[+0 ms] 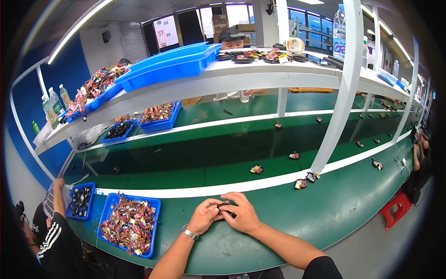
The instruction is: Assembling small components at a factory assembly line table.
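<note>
One small black plastic-looking part [223,205] was pinched over the glossy green worktop [283,232] between the curled fingers of the left hand [203,217] and the right hand [243,215], its outline partly hidden. Light weight, stiffness and a slightly slippery surface were judged likely; a gentle hold at the outer edges was favoured.

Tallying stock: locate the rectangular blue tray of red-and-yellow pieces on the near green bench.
In the head view, that tray sits lower left, between a smaller blue tray of black parts and the person's bare left hand.
</note>
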A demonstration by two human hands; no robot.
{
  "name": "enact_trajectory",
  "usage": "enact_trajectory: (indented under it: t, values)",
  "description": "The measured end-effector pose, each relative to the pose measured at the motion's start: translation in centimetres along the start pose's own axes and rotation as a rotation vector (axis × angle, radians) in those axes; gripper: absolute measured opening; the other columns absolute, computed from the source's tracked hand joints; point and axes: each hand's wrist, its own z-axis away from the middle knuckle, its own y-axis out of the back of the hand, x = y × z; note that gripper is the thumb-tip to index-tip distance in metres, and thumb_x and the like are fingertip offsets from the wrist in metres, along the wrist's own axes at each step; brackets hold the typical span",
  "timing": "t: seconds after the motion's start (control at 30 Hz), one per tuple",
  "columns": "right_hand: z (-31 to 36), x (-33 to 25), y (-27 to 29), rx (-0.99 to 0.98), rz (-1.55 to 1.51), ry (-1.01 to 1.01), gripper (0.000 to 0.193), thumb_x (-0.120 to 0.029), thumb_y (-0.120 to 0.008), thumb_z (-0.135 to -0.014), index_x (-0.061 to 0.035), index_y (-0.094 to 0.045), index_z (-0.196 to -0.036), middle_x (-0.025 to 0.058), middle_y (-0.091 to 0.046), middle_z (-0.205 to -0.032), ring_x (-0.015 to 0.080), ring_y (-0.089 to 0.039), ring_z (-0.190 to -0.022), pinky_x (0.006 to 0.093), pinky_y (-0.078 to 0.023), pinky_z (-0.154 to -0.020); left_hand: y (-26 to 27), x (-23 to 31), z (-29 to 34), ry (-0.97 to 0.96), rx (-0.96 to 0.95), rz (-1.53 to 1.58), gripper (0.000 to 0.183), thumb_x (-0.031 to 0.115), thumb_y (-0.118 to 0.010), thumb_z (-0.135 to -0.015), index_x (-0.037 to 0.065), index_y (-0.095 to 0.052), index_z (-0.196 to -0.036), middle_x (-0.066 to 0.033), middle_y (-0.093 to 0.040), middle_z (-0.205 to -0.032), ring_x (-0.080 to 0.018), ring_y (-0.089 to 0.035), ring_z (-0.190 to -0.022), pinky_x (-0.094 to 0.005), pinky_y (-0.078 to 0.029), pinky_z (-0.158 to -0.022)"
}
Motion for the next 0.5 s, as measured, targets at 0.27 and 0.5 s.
enact_trajectory:
  t: [0.27, 0.5]
  values:
    - [-0.15, -0.27, -0.12, 0.004, -0.068, 0.001, 0.021, -0.001, -0.073, -0.072, -0.0084, -0.073, -0.091, 0.0078, -0.063, -0.119, 0.0313, -0.055, -0.117, 0.0399, -0.051, -0.094, 0.13, -0.28, 0.06, -0.020, 0.017, 0.001, 0.025, 0.008, -0.055, -0.099, 0.001, -0.050, -0.122, -0.0198, -0.056, -0.133, -0.0256, -0.060, -0.118, -0.0407, -0.053, -0.099]
    - [-0.29, -0.30, 0.24, 0.014, -0.013, 0.016, 0.017, -0.002, -0.072, -0.072, -0.0061, -0.072, -0.089, 0.0088, -0.062, -0.121, 0.0323, -0.054, -0.118, 0.0419, -0.048, -0.097, -0.37, 0.13, -0.03, -0.011, 0.005, 0.027, 0.025, 0.007, -0.054, -0.099, 0.000, -0.049, -0.123, -0.0197, -0.055, -0.134, -0.0257, -0.060, -0.119, -0.0410, -0.053, -0.100]
